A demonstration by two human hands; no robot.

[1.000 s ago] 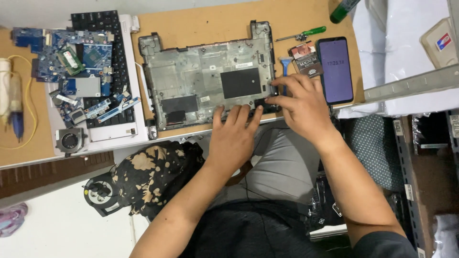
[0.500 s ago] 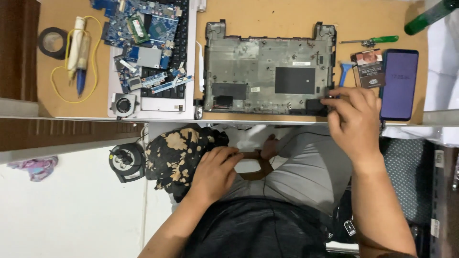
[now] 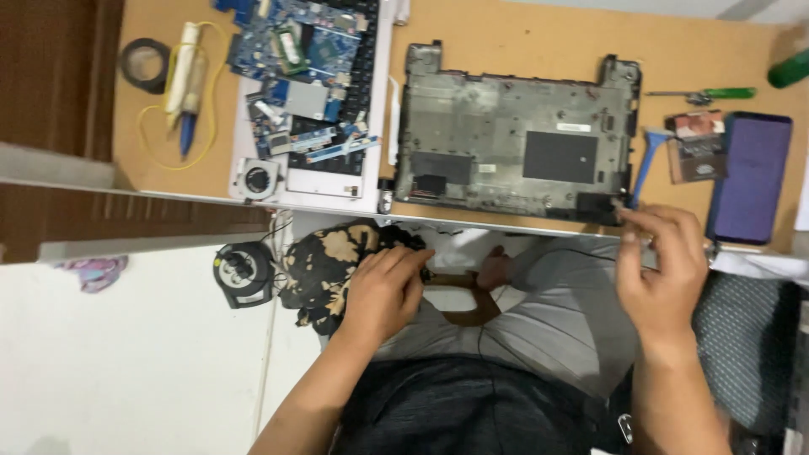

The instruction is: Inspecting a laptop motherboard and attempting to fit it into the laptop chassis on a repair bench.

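A grey laptop base (image 3: 497, 126) lies open side up on the tan desk (image 3: 506, 38), stripped of its board. My right hand (image 3: 661, 270) reaches its near right corner, thumb and forefinger pinched together there at a small black part (image 3: 600, 206). What the fingertips hold is too small to make out. My left hand (image 3: 383, 291) is down at my lap, resting on a black and tan patterned bag (image 3: 324, 265), fingers slightly bent at its edge. A thin black wire (image 3: 556, 250) runs across my grey trousers between the hands.
Left of the base, a blue motherboard (image 3: 295, 50) lies on a white keyboard panel (image 3: 333, 181) beside a loose fan (image 3: 257, 179). A tape roll (image 3: 145, 61) and a yellow-corded tool (image 3: 185, 84) lie far left. A blue pry tool (image 3: 645, 164), green-handled screwdriver (image 3: 708, 94), small packet (image 3: 695, 147) and phone (image 3: 750, 177) lie right.
My left hand left the laptop base and dropped to the patterned bag at my lap. My right hand stayed at the base's near right corner, and my view shifted left.
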